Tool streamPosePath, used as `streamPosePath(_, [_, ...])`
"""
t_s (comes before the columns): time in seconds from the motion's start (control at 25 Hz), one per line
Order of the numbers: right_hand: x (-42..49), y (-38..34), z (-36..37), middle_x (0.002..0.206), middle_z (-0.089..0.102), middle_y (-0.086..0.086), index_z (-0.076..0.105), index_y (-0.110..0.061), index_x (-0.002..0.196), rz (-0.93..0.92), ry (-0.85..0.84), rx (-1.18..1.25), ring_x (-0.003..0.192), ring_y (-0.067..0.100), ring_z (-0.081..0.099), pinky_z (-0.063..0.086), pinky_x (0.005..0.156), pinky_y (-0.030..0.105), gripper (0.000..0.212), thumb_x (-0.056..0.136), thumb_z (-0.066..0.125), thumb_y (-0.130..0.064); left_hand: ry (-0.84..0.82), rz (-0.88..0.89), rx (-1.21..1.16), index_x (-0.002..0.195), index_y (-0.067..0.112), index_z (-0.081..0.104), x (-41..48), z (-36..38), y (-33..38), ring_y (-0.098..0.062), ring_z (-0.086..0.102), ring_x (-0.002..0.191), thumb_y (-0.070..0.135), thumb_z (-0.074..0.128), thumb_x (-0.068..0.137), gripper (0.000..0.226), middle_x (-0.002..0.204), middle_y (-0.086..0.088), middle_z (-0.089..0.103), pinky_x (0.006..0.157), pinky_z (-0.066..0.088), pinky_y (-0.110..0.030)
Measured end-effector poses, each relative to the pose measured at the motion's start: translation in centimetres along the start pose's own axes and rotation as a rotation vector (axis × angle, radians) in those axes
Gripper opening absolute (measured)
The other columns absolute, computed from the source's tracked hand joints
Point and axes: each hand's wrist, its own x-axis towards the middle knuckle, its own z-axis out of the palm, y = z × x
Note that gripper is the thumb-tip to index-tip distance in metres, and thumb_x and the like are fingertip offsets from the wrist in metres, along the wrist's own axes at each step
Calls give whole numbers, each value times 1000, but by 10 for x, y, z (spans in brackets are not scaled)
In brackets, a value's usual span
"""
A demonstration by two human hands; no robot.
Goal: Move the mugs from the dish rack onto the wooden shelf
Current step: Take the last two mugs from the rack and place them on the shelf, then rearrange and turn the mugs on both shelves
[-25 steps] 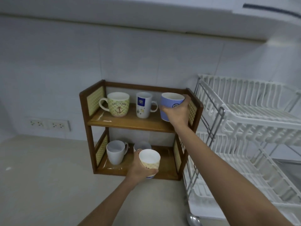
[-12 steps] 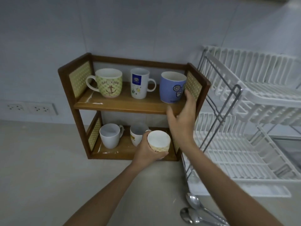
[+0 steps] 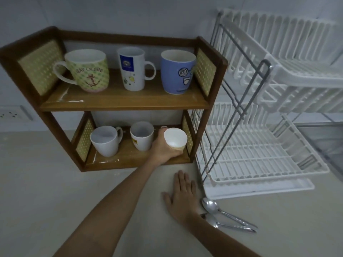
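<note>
A two-tier wooden shelf stands on the counter. Its upper board carries a green anchor mug, a tall white mug and a blue mug. On the lower board stand a plain white mug and a white mug with a yellow mark. My left hand grips a white and tan mug at the right end of the lower board, tilted toward me. My right hand lies flat on the counter, fingers spread, holding nothing. The white dish rack on the right holds no mugs.
Two metal spoons lie on the counter just right of my right wrist, in front of the rack's drip tray. A wall socket sits at the far left. The beige counter stretches out in front of the shelf.
My right hand let go of the blue mug on the upper board and dropped flat to the counter. My left hand carried the white and tan mug into the lower tier's right end.
</note>
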Motion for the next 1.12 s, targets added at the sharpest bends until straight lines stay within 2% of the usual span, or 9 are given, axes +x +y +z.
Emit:
streamPosePath(0.12, [2,2,4,161,-4,9,-2,-9,150,-38,6,-11,147,26,-9,-13,116,42,82,90,27,-57,15,-17,17,137,22,28,12,10,-8,-23,44,120,24,91,51,107,130,-3,47,96,40,-32])
streamPosePath(0.48, [4,4,7,161,-6,8,-5,-10,150,-45,-11,12,147,25,-13,-16,115,40,84,88,25,-58,7,-57,39,145,17,19,30,12,-23,-25,37,129,26,89,58,111,141,-7,39,104,34,-33])
streamPosePath(0.64, [5,2,6,161,-6,8,-4,-9,150,-41,-11,7,147,25,-12,-16,114,39,84,88,25,-57,-81,-37,84,148,14,10,16,0,-12,-25,30,136,17,82,70,106,149,-9,31,109,26,-31])
streamPosePath(0.76, [5,3,7,161,-4,9,-1,-9,150,-21,-32,24,147,26,-9,-10,117,40,85,88,30,-57,-287,7,58,149,12,6,-8,-26,13,-15,30,136,15,74,80,97,150,-6,30,113,24,-29])
streamPosePath(0.84, [8,-2,-4,161,0,10,2,-9,150,-6,-70,26,148,28,-4,-2,119,40,83,90,38,-54,-437,25,76,146,15,25,-30,-65,39,-15,47,127,19,69,85,75,141,-8,47,110,37,-38])
streamPosePath(0.92, [14,-20,-29,159,15,11,13,-12,149,-14,-68,154,146,29,13,14,118,37,75,91,48,-43,-524,48,118,129,18,52,-49,-116,76,-12,60,113,21,66,87,44,125,-5,63,100,48,-36])
streamPosePath(0.96, [17,-32,-48,152,32,12,27,-13,146,-41,-4,301,140,30,29,26,114,37,67,89,56,-33,-527,94,126,120,21,59,-56,-143,97,-9,63,108,20,65,88,32,118,-1,67,96,51,-31])
streamPosePath(1.04, [25,-62,-97,115,60,2,57,-19,120,-167,215,592,110,23,56,46,91,35,38,83,63,-13,-374,259,157,109,24,65,-68,-197,142,-5,65,101,20,64,88,21,108,6,71,89,52,-20])
streamPosePath(1.12, [34,-94,-157,87,58,-17,61,-30,97,-318,369,697,85,4,57,44,73,18,24,83,61,-11,-63,408,169,106,26,67,-67,-243,177,-2,66,98,20,63,89,19,104,10,71,83,50,-13])
